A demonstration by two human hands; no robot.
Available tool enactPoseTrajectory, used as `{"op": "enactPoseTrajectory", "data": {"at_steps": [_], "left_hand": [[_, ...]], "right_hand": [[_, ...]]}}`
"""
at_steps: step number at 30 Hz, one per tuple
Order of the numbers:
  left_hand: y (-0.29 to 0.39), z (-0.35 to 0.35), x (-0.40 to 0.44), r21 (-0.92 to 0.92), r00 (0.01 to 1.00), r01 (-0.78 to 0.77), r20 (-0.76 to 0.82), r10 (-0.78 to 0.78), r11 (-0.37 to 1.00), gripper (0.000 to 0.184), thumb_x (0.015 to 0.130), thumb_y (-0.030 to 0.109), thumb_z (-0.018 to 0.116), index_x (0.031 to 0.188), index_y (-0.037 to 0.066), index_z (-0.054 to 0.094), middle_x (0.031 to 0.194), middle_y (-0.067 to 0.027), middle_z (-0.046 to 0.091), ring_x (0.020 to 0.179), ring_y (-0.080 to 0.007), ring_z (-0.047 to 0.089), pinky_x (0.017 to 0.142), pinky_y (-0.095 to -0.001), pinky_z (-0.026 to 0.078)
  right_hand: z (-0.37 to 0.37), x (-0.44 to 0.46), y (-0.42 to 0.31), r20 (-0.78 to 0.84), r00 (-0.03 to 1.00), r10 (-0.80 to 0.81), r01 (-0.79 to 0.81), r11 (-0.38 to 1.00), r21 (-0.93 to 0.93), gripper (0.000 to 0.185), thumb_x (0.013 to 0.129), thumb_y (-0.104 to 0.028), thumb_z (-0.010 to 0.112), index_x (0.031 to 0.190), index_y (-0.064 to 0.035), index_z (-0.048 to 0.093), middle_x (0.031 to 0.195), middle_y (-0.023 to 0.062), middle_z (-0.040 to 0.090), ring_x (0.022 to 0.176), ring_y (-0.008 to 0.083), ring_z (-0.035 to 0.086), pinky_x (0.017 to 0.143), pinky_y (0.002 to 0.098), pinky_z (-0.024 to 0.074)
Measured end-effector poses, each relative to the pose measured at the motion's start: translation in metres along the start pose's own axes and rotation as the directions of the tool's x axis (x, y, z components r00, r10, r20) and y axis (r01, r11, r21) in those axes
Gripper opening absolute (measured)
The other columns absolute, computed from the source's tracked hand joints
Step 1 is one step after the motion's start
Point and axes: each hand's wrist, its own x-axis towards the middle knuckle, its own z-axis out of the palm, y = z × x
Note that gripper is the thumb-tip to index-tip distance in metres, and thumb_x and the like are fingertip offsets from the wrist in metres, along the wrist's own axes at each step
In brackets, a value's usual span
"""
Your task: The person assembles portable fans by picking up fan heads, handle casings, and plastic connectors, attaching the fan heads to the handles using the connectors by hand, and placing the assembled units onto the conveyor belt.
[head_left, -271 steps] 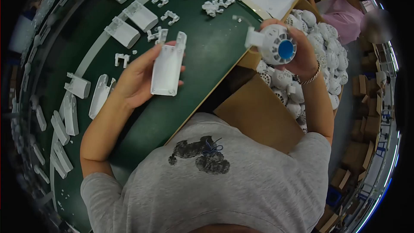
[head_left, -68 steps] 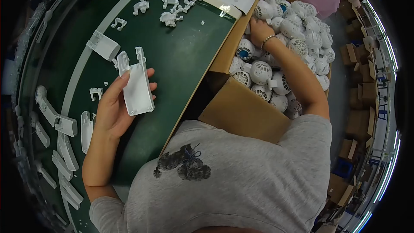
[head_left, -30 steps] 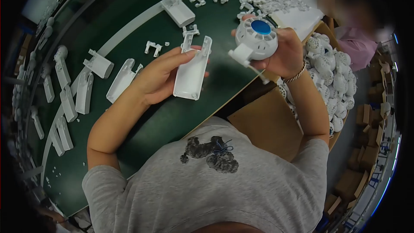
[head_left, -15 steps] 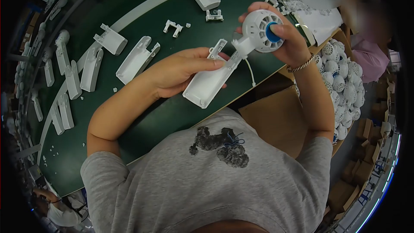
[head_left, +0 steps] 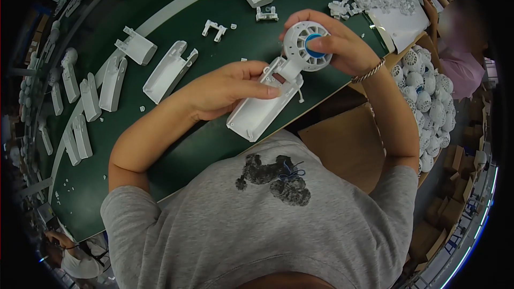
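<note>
By the left hand (head_left: 227, 90), thumb on top, a white handle shell (head_left: 258, 116) is being pinched over the green table (head_left: 243, 35). By the right hand (head_left: 345, 45), a round fan head (head_left: 295, 39) is being gripped, its neck touching the shell's end.
</note>
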Motion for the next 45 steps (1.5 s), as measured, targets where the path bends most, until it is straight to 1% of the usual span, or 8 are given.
{"op": "enactPoseTrajectory", "data": {"at_steps": [9,15,19,21,25,28,35,45], "left_hand": [[-0.015,0.004,0.013,-0.117,0.980,-0.040,-0.199,0.016,0.992,0.028,0.086,0.024,0.058,0.101,0.000,0.054,0.088,-0.0111,0.062,0.069,-0.0172,0.063,0.061,-0.0280,0.054],[-0.010,-0.005,0.016,-0.158,0.961,-0.119,-0.268,0.074,0.980,0.028,0.087,0.025,0.058,0.100,0.000,0.054,0.085,-0.0092,0.062,0.069,-0.0168,0.063,0.058,-0.0282,0.054],[-0.009,-0.002,0.017,-0.118,0.969,-0.102,-0.237,0.072,0.988,0.028,0.087,0.024,0.057,0.101,0.001,0.053,0.088,-0.0086,0.061,0.072,-0.0159,0.063,0.060,-0.0273,0.053],[-0.008,0.001,0.017,-0.070,0.959,-0.155,-0.252,0.133,0.986,0.028,0.087,0.025,0.057,0.102,0.001,0.053,0.089,-0.0086,0.061,0.074,-0.0157,0.063,0.060,-0.0272,0.053],[-0.010,-0.003,0.007,-0.116,0.955,-0.091,-0.293,0.053,0.989,0.029,0.088,0.025,0.055,0.107,0.002,0.052,0.092,-0.0088,0.062,0.075,-0.0159,0.062,0.062,-0.0278,0.054],[-0.011,-0.009,-0.006,-0.143,0.946,-0.078,-0.323,0.028,0.987,0.030,0.088,0.025,0.055,0.108,0.003,0.051,0.094,-0.0089,0.061,0.077,-0.0164,0.062,0.063,-0.0291,0.054],[-0.008,-0.011,-0.004,-0.212,0.925,-0.085,-0.381,-0.002,0.973,0.029,0.088,0.025,0.055,0.106,0.003,0.051,0.095,-0.0098,0.061,0.078,-0.0173,0.062,0.065,-0.0317,0.055],[-0.007,-0.008,0.014,-0.247,0.936,-0.087,-0.353,-0.006,0.965,0.030,0.089,0.026,0.054,0.106,0.002,0.049,0.094,-0.0121,0.061,0.080,-0.0200,0.063,0.066,-0.0340,0.055]], "right_hand": [[0.013,0.006,0.020,-0.130,0.989,-0.074,0.038,0.965,-0.261,0.043,0.076,-0.021,0.068,0.114,-0.0082,0.052,0.097,0.0056,0.057,0.090,0.0158,0.055,0.080,0.0271,0.0454],[0.049,-0.020,0.028,0.224,0.804,-0.551,0.350,0.135,-0.927,0.022,0.070,-0.024,0.071,0.088,-0.0138,0.062,0.079,-0.0001,0.054,0.076,0.0195,0.052,0.064,0.0316,0.0390],[0.037,-0.023,0.026,-0.036,0.831,-0.556,0.144,0.276,-0.950,0.014,0.074,-0.018,0.069,0.079,-0.0089,0.060,0.068,0.0011,0.054,0.063,0.0156,0.053,0.060,0.0282,0.0401],[0.035,-0.022,0.023,-0.442,0.895,-0.054,-0.175,0.870,-0.461,0.013,0.079,-0.016,0.067,0.078,-0.0049,0.059,0.070,-0.0006,0.057,0.065,0.0074,0.052,0.059,0.0229,0.0409],[-0.005,-0.006,0.041,-0.280,0.960,-0.033,-0.001,0.993,-0.121,0.015,0.080,-0.012,0.066,0.089,-0.0020,0.059,0.081,0.0006,0.059,0.068,0.0051,0.053,0.058,0.0214,0.0435],[-0.021,0.010,0.030,-0.219,0.836,-0.503,0.066,0.489,-0.870,0.020,0.074,-0.008,0.067,0.092,-0.0084,0.059,0.085,0.0039,0.060,0.074,0.0140,0.058,0.067,0.0261,0.0465],[-0.017,0.064,0.041,0.268,0.799,-0.539,0.183,-0.208,-0.961,0.035,0.073,-0.009,0.058,0.107,-0.0133,0.058,0.093,0.0039,0.058,0.083,0.0207,0.056,0.067,0.0299,0.0476],[-0.042,0.033,0.029,0.065,0.865,-0.497,0.045,-0.052,-0.998,0.015,0.074,-0.007,0.058,0.089,-0.0092,0.059,0.089,0.0057,0.055,0.086,0.0230,0.054,0.069,0.0324,0.0484]]}}
